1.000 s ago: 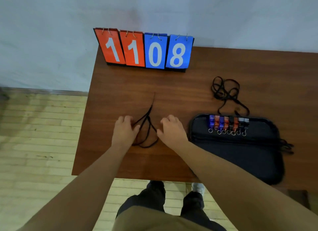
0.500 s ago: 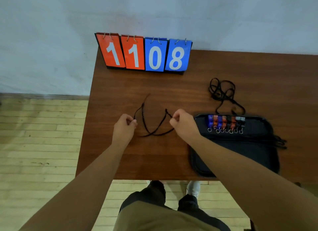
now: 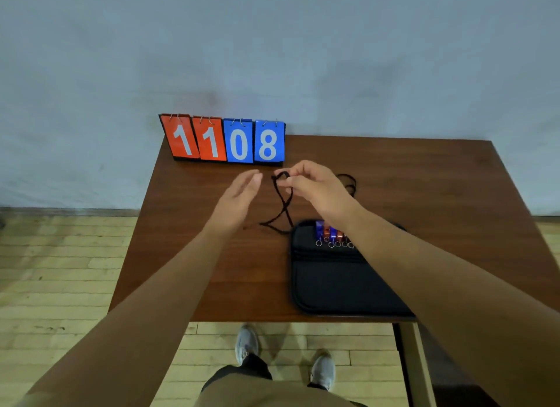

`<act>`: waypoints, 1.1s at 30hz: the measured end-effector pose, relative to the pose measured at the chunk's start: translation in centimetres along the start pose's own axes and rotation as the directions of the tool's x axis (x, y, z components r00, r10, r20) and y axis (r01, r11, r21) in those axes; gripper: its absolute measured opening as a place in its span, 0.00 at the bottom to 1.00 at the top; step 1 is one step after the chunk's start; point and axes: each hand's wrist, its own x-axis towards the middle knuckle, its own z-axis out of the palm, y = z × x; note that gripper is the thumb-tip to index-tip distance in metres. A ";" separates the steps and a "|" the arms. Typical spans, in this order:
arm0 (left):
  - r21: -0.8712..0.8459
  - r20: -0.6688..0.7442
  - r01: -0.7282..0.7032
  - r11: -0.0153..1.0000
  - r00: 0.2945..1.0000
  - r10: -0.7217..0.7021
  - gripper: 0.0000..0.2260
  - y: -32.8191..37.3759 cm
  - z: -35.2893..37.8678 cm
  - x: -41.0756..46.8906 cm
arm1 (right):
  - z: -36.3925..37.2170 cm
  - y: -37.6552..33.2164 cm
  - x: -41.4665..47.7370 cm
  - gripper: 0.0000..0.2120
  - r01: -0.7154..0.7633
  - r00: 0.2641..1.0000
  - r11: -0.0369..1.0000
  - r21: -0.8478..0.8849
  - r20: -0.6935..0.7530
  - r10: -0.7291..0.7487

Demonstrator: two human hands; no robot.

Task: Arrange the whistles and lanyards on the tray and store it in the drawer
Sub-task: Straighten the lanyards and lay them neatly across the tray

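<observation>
Now | right hand [image 3: 315, 185] raised, pinching black lanyard [image 3: 283, 203] | left hand [image 3: 239, 196] flat, fingers spread, empty

Both bare forearms reach forward from the bottom corners and converge ahead of the body. The left hand [image 3: 239, 194] is raised with palm turned inward, fingers [image 3: 253, 177] straight, together and empty. The right hand [image 3: 315, 183] is lifted beside it, thumb and forefinger pinched on a black lanyard [image 3: 283, 205], remaining fingers loosely curled.
</observation>
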 end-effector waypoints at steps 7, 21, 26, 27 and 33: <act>-0.052 0.449 -0.129 0.990 0.883 0.139 0.15 3.3 6.2 -2.0 | -5.0 -3.4 -3.8 0.04 0.047 0.996 0.720 0.692 -0.089 0.021; 0.064 0.398 -0.015 0.998 0.917 -0.012 0.11 3.1 8.3 -3.6 | -16.2 5.3 -9.7 0.10 -0.271 0.960 0.920 -0.284 -0.148 0.237; -0.016 0.320 0.015 1.000 0.947 -0.009 0.11 4.5 9.9 -3.5 | -15.3 7.2 -11.4 0.25 -0.153 0.949 0.863 -0.482 0.173 0.265; 0.044 0.272 -0.011 0.999 0.962 -0.001 0.10 4.7 10.1 -3.5 | -15.2 7.3 -11.6 0.22 -0.136 0.952 0.868 -0.478 0.179 0.248; 0.256 0.217 -0.031 0.966 0.976 -0.026 0.05 3.7 10.2 -3.2 | -16.3 9.4 -12.3 0.08 -0.089 0.976 0.867 -0.490 0.132 0.175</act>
